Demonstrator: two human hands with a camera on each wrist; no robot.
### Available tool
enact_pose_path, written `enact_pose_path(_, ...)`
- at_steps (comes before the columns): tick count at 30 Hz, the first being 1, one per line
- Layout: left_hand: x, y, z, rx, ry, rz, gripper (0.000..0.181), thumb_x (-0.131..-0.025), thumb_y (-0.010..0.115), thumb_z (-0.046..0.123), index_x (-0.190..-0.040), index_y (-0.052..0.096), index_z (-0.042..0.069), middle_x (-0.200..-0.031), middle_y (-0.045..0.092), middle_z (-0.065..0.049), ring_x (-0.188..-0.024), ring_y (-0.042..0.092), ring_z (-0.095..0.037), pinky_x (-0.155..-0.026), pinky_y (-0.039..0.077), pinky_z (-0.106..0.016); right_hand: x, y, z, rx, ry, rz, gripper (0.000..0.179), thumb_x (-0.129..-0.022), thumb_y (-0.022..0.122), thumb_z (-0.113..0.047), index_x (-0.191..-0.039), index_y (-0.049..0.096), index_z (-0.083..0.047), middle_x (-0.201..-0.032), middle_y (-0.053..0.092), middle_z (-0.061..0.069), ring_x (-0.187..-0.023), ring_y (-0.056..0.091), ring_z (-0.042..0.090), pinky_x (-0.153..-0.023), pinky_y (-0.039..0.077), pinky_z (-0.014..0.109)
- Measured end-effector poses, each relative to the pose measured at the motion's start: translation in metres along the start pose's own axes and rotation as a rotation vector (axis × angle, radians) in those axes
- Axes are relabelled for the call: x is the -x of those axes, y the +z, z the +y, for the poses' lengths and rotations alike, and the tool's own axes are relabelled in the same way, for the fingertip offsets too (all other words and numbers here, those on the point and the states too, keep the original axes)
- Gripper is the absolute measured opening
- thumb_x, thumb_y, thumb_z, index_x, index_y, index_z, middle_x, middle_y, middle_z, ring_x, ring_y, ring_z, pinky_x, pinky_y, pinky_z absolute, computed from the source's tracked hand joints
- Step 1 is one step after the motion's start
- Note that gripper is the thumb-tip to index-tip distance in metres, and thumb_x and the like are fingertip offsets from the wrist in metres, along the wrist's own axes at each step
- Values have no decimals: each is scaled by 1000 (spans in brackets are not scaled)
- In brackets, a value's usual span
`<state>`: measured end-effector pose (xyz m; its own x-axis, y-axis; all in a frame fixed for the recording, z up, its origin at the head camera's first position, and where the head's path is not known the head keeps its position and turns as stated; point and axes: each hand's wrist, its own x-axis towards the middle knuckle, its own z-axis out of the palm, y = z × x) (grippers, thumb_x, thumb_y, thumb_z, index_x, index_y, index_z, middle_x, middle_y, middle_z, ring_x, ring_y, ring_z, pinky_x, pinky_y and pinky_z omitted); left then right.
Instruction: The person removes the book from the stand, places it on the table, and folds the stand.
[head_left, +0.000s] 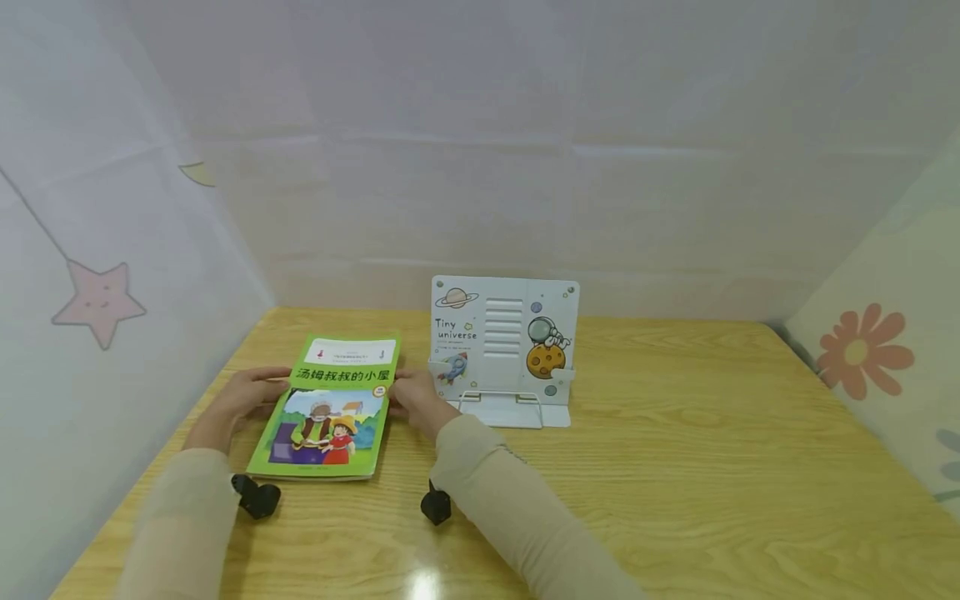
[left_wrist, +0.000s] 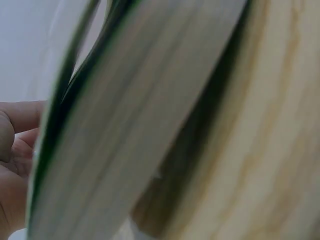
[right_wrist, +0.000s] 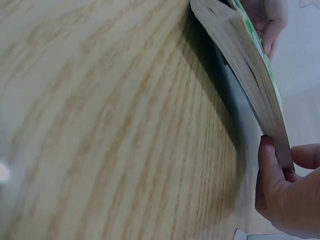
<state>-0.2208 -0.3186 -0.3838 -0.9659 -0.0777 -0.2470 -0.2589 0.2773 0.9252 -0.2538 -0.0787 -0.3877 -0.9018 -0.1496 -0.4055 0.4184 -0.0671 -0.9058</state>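
A green picture book (head_left: 330, 408) with two cartoon figures on its cover lies on the wooden table (head_left: 675, 467), its far end raised a little. My left hand (head_left: 258, 392) grips its left edge and my right hand (head_left: 401, 398) grips its right edge. In the right wrist view the book's page block (right_wrist: 245, 65) stands clear of the wood; my right hand (right_wrist: 280, 185) pinches it with the thumb beneath, and the left hand (right_wrist: 270, 20) curls over the far side. The left wrist view is filled by blurred pages (left_wrist: 130, 130), with my left hand (left_wrist: 15, 150) at the edge.
A white book stand (head_left: 502, 350) printed "Tiny universe" stands upright just right of the book, wire page holders at its foot. White sheeted walls enclose the table on three sides. Black wrist camera mounts (head_left: 257, 497) hang under both sleeves.
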Motion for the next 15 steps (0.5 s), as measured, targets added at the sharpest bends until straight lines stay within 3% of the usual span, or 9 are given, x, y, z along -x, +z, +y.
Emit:
enact_pose_path(8, -7, 7, -6, -112, -57, 24, 48, -88, 46, 10, -128, 29, -11, -107, 53, -23, -70, 57, -11, -63, 49, -29, -2, -1, 6, 21, 31, -6, 54, -66, 44, 16, -116, 54, -3, -85, 60, 8, -73, 55, 19, -62, 49, 29)
enact_pose_path(15, -10, 9, -7, -110, -74, 46, 48, -88, 45, 11, -129, 30, -9, -107, 53, -22, -71, 57, -10, -63, 49, -28, -2, -2, 8, 65, 13, -7, 55, -67, 45, 16, -119, 51, -2, -89, 60, 7, -74, 56, 18, -63, 48, 29)
